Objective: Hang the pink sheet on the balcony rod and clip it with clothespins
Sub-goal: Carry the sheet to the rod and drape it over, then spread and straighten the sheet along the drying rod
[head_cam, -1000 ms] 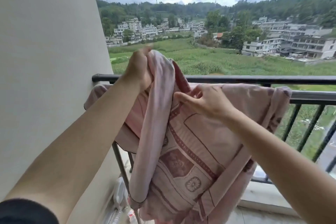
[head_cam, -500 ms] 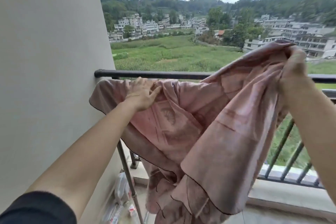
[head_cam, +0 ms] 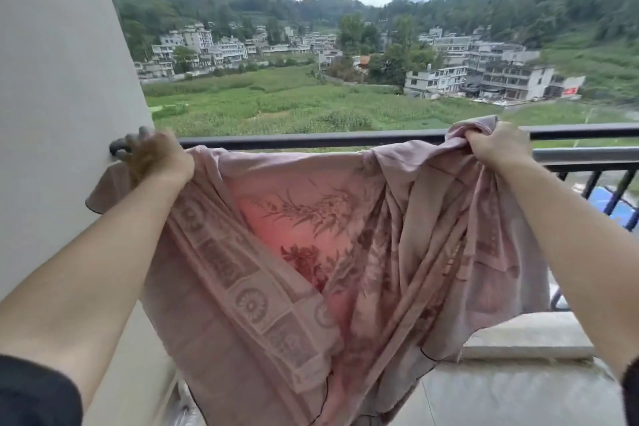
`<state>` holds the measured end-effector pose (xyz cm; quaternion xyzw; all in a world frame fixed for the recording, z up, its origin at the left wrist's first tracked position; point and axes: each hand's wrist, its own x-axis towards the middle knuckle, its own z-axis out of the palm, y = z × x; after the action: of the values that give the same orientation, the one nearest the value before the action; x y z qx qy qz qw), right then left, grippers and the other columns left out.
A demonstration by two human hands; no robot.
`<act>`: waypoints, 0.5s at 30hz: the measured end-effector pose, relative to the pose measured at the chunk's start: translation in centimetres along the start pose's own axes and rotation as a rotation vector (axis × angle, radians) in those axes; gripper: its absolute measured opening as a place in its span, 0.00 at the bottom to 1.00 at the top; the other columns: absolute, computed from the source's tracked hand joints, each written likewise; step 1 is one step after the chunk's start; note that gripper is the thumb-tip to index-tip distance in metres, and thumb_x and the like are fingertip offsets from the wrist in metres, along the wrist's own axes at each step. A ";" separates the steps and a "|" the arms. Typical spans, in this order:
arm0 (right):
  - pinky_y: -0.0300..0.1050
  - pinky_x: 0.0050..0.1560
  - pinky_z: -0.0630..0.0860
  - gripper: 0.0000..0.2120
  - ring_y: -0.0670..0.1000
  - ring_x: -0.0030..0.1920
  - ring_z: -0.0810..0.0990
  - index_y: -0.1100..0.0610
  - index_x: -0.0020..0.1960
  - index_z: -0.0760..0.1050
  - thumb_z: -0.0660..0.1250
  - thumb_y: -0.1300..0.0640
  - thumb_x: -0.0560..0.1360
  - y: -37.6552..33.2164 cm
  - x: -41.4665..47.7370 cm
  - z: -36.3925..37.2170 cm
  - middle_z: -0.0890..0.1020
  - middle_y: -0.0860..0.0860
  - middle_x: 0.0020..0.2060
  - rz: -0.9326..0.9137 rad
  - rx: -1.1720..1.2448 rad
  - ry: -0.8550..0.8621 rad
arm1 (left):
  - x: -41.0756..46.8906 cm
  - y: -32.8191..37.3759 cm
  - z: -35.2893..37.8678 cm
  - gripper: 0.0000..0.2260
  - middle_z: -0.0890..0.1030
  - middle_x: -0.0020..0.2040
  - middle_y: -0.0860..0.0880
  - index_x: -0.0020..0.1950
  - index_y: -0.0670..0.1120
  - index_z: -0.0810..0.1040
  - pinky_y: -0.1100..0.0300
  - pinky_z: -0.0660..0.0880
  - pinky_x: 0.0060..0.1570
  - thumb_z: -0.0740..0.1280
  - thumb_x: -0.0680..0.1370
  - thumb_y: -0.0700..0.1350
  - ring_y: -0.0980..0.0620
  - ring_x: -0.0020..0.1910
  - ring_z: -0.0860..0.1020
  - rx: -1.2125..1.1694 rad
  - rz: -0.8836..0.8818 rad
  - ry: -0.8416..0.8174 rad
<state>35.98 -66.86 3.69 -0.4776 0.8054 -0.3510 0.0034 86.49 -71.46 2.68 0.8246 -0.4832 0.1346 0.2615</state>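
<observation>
My left hand point(head_cam: 157, 161) is up by the wall point(head_cam: 62, 149), fingers curled tight on the left top edge of the pink sheet point(head_cam: 311, 252) (that hand is a bit blurred, but the grasp is plain enough). My right hand point(head_cam: 498, 149) is well off to the right, fist clenched round a bunched corner of the same cloth. The sheet is stretched between the two hands, its top edge running just below the dark railing point(head_cam: 311, 140) and level with the pale rod point(head_cam: 587, 156) that shows to the right of my fist. I cannot tell whether the cloth lies over that rod or only in front of it. The rest hangs in loose folds, patterned border to the left, down past the concrete ledge point(head_cam: 536, 339).
</observation>
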 end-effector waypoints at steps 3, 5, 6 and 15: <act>0.55 0.62 0.72 0.45 0.64 0.65 0.74 0.66 0.68 0.69 0.62 0.28 0.72 -0.3 -1.6 0.2 0.76 0.64 0.65 0.016 -0.007 -0.017 | -5.0 5.6 -0.2 0.17 0.75 0.66 0.41 0.65 0.45 0.76 0.45 0.65 0.65 0.60 0.79 0.49 0.39 0.65 0.69 -0.307 0.423 0.009; 0.56 0.63 0.74 0.59 0.63 0.67 0.73 0.66 0.73 0.60 0.62 0.19 0.62 -0.6 -3.5 0.5 0.72 0.62 0.67 0.006 -0.052 -0.019 | -9.0 9.2 0.4 0.23 0.73 0.70 0.46 0.71 0.50 0.71 0.43 0.61 0.69 0.58 0.80 0.60 0.44 0.70 0.68 -0.367 0.656 -0.158; 0.56 0.63 0.74 0.63 0.63 0.67 0.73 0.65 0.74 0.57 0.63 0.17 0.58 -0.4 -4.4 0.8 0.70 0.62 0.67 -0.029 -0.078 -0.007 | -10.7 10.6 1.1 0.27 0.71 0.72 0.48 0.73 0.53 0.68 0.39 0.56 0.72 0.56 0.79 0.65 0.46 0.72 0.66 -0.326 0.742 -0.222; 0.52 0.57 0.74 0.36 0.62 0.61 0.76 0.59 0.72 0.61 0.74 0.55 0.70 8.6 -9.8 2.2 0.74 0.62 0.63 -0.040 -0.087 -0.078 | -14.2 13.6 4.1 0.20 0.72 0.67 0.47 0.73 0.56 0.67 0.30 0.46 0.71 0.58 0.81 0.54 0.42 0.69 0.66 -0.188 0.731 -0.109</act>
<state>35.47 -57.98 -6.08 -0.5067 0.8094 -0.2967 0.0069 67.55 -68.82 -3.32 0.5761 -0.7689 0.1302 0.2447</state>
